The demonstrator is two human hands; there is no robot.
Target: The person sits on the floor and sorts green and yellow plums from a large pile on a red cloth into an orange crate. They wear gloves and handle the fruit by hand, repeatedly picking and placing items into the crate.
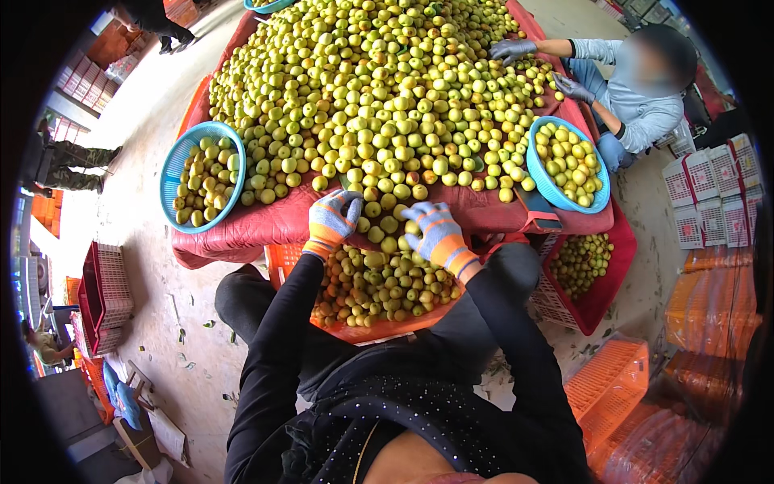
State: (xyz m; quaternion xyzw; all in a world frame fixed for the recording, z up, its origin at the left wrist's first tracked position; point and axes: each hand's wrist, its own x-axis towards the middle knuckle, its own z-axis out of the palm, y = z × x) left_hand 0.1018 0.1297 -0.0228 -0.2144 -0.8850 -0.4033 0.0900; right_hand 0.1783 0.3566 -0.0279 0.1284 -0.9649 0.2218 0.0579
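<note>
A large heap of round green-yellow fruit [363,109] lies on a table covered with red cloth [260,221]. At the table's near edge, my left hand [334,219], in a grey and orange knit glove, has its fingers curled beside the fruit; whether it holds one is hidden. My right hand [436,233], gloved alike, rests over fruit at the edge with its fingers bent, its grasp unclear. Between and below both hands, more fruit fills an orange crate [344,334] at my lap. Blue plastic baskets of fruit stand on the left [172,175] and right [535,163].
Across the right corner, a co-worker [644,103] in grey gloves reaches to the heap. A red-lined crate [623,254] with fruit stands below right. Orange crates [611,375] and stacked white boxes [695,175] are farther right. A red-lined crate [109,296] stands left; people stand at upper left.
</note>
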